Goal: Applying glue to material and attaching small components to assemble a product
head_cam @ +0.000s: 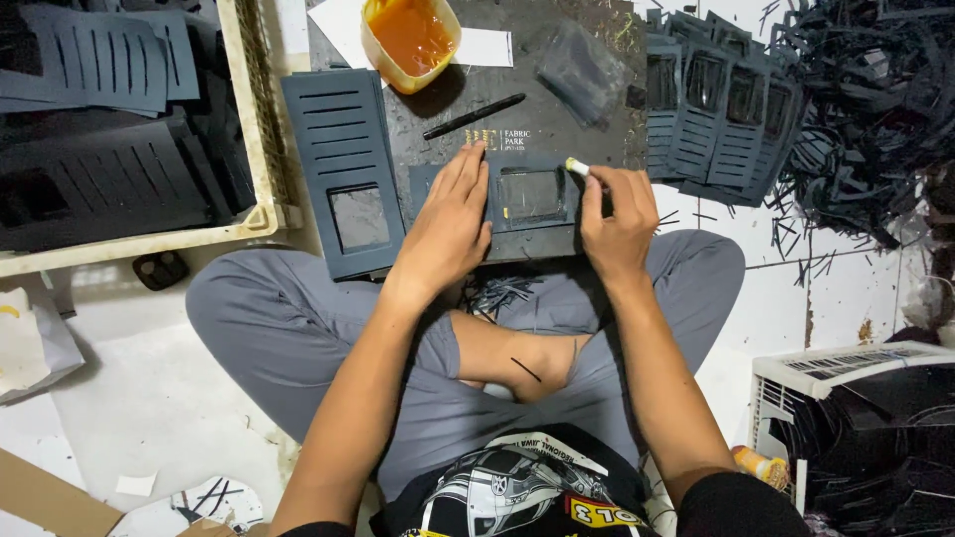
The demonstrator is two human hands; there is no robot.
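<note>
While the left hand (450,227) lies flat, fingers together and straight, it pins the left half of the card piece (497,195) on the black board (557,119) across the lap. Good: keep that palm down so the piece cannot skate.

Left to right:
- 9 o'clock of the board: cream crate (261,149) stacked with dark slotted cards. Not touched.
- Between crate and left hand: a finished slotted card (346,169), window at its lower end, lying half off the board.
- 11 o'clock of the piece: yellow tub (410,40) of amber glue, open. A black stick (476,116) lies just below it.
- Centre: the piece, with a clear window film (531,193) in its cutout. Film looks seated but I cannot tell whether its edges are bonded.
- 3 o'clock of the piece: right hand (619,224), fingers curled and clamped on a small pale-tipped applicator (577,167), tip at the piece's top right corner.
- 2 o'clock: a fanned row of window cards (718,119); beyond it, black offcut strips (865,109).

Judgement: it is a glue-the-window step. Use a thin bead along the frame only, tip kept off the clear film, steady pull along the edge. Too much glue likely smears the window.
</note>
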